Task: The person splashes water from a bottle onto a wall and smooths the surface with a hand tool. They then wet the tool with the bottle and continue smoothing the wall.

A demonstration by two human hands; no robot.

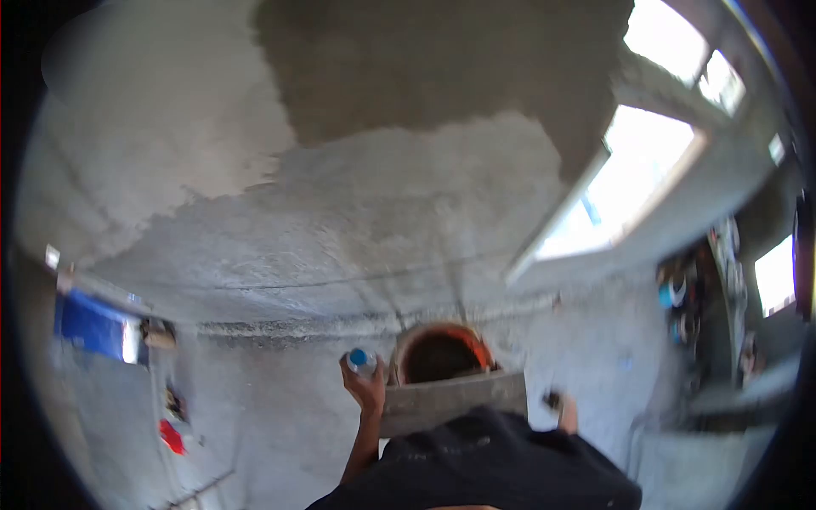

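Observation:
My left hand (365, 391) is wrapped round a clear plastic bottle (363, 365) with a blue top, held upright beside a round orange-rimmed tub (484, 347). Dark material fills that tub. Lower on the right, my right hand (569, 413) is smeared by motion, with a small dark object (552, 398) at its fingers whose kind I cannot make out. Between my hands, a grey board (455, 396) lies just in front of the tub, partly hidden by my dark shirt. Ahead rises a wall with a darker, wet-looking plaster patch (433, 68) at its top.
A bright window opening (625, 183) cuts the wall on the right. Shelving with assorted items (680, 293) stands at far right. On the left are a blue panel (89, 325) and a red item (172, 437) on the concrete floor (272, 399).

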